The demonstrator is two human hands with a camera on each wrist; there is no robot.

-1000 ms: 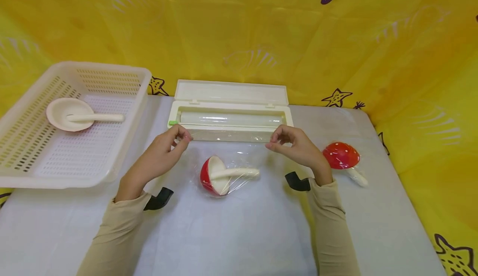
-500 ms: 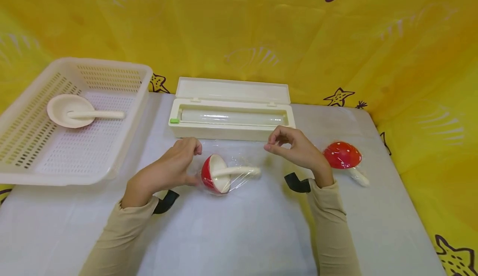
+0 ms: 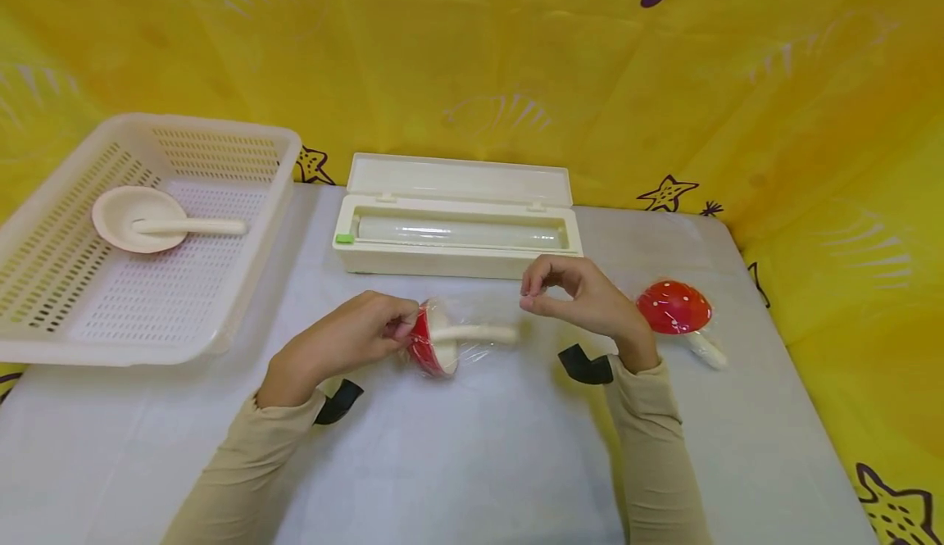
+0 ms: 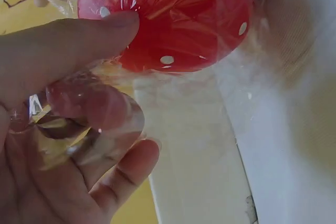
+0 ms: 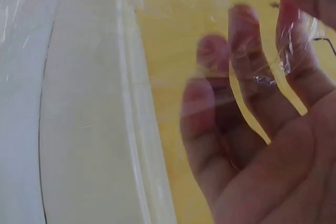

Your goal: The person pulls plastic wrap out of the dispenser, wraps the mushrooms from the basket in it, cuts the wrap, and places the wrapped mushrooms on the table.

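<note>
A toy mushroom with a white-dotted red cap and white stem lies on its side in the middle of the table, clear plastic wrap around it. My left hand pinches the wrap at the cap's left side. In the left wrist view the thumb lies against the red cap, and film drapes over the curled fingers. To the right of the stem, raised, my right hand pinches the film's edge between thumb and forefinger. Film stretches across its other fingers in the right wrist view.
Behind the hands stands an open white wrap box holding a roll of film. A wrapped toy mushroom lies at the right. At the left, a white plastic basket contains another mushroom. A yellow printed cloth hangs behind.
My left hand has let the film down from near the box and moved down and right to the cap, gathering film there. The mushroom has shifted slightly right. My right hand stays nearly still.
</note>
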